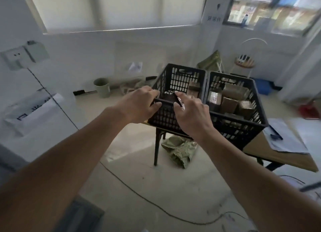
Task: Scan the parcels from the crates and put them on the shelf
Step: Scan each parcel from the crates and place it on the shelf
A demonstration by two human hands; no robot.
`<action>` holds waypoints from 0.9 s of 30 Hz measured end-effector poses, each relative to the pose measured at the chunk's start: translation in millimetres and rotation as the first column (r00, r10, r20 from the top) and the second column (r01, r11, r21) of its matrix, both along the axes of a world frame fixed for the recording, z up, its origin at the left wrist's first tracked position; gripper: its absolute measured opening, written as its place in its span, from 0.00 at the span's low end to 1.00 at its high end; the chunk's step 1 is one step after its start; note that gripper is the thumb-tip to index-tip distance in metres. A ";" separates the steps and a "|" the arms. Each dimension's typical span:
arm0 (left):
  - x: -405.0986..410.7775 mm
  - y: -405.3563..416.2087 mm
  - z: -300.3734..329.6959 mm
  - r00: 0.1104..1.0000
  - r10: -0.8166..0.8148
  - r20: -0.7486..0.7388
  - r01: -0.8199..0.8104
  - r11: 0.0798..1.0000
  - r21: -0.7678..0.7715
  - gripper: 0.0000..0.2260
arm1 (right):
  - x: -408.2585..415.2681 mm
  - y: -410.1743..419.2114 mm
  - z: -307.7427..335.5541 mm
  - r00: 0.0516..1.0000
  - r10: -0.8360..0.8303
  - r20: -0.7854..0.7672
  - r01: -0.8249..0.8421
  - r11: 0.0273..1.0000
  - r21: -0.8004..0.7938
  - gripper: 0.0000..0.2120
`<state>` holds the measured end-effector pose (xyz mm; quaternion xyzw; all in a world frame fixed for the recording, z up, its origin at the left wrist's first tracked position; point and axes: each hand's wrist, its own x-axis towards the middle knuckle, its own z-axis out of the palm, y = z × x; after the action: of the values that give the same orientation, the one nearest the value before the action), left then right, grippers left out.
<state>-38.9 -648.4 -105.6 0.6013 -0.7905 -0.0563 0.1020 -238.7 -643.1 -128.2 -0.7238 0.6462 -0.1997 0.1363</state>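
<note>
While both my arms reach forward, the table (271, 151) carries two black crates side by side at its left end. The right crate (243, 125) is packed with brown parcels (230, 104); the left crate (177, 80) holds one (193, 91) against its right wall. My left hand (139, 105) curls over that crate's near rim, my right hand (192, 117) pinches a small dark object (179, 100) just beside it.

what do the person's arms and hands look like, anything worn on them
Both forearms are bare as far as the picture shows, with no sleeve in view. The left hand and right hand wear no gloves, and no watch, bracelet or ring shows on the wrists or on the fingers in view.
</note>
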 end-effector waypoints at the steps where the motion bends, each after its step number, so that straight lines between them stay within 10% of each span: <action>1: -5.1 -17.2 -3.0 1.000 -0.028 0.007 0.028 1.000 0.005 0.25 | -4.1 -12.1 -2.9 0.999 -0.032 0.004 0.032 0.999 0.007 0.25; 27: -164.4 -410.7 -139.9 0.987 -0.157 0.026 0.148 0.965 0.217 0.28 | -148.2 -368.6 -111.6 0.982 -0.172 -0.082 0.179 0.979 0.100 0.26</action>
<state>-203.3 -1059.1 -245.5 0.5474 -0.8256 -0.1363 0.0149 -386.9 -1011.8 -239.8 -0.6625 0.7219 -0.1496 0.1328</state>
